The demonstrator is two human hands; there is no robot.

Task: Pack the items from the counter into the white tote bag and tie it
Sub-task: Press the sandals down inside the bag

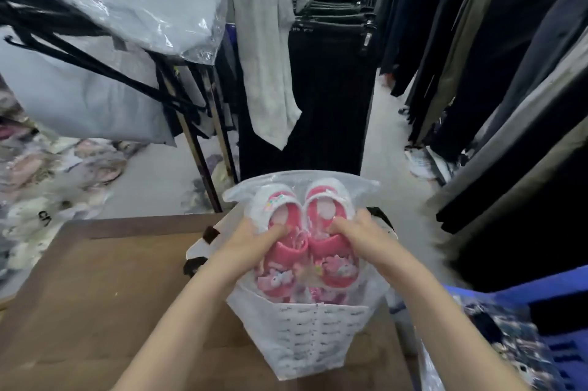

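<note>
The shoes (288, 252), sealed in slippery clear wrap (359, 187), are clamped between left grip (254, 239) and right grip (356, 231). The tote (197, 247) lies just behind and beneath on the bench (111, 295). The pack is judged light and springy, best held at both flanks.

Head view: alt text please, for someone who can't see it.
The left hand and right hand grip a clear plastic packet holding a pair of pink sandals over a white tote bag with black handles on a wooden counter. Racks of dark clothing stand behind.
</note>
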